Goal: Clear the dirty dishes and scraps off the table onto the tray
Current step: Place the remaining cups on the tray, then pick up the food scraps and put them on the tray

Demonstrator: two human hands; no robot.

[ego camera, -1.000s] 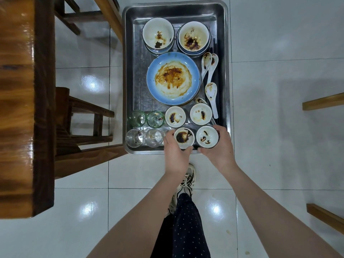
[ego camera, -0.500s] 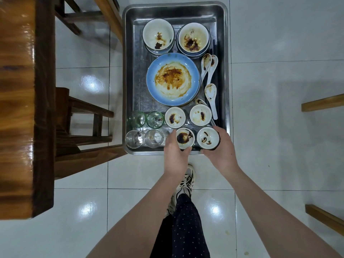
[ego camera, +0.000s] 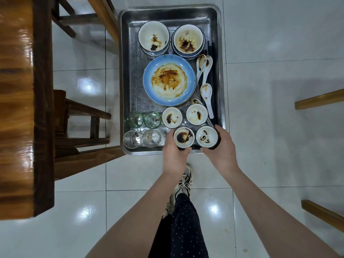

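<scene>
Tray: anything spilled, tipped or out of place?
Nothing stands out. Plate, glasses and bowls sit upright inside the tray, no spill visible. Left hand grips one small dish, right hand another, at the near edge.

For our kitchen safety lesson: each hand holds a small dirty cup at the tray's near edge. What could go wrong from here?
1. The left cup in the left hand and right cup in the right hand are by the tray rim; set on it, they might tip off.
2. The left hand could knock the glasses beside it.
3. Smeared sauce may make the cups slippery.
</scene>
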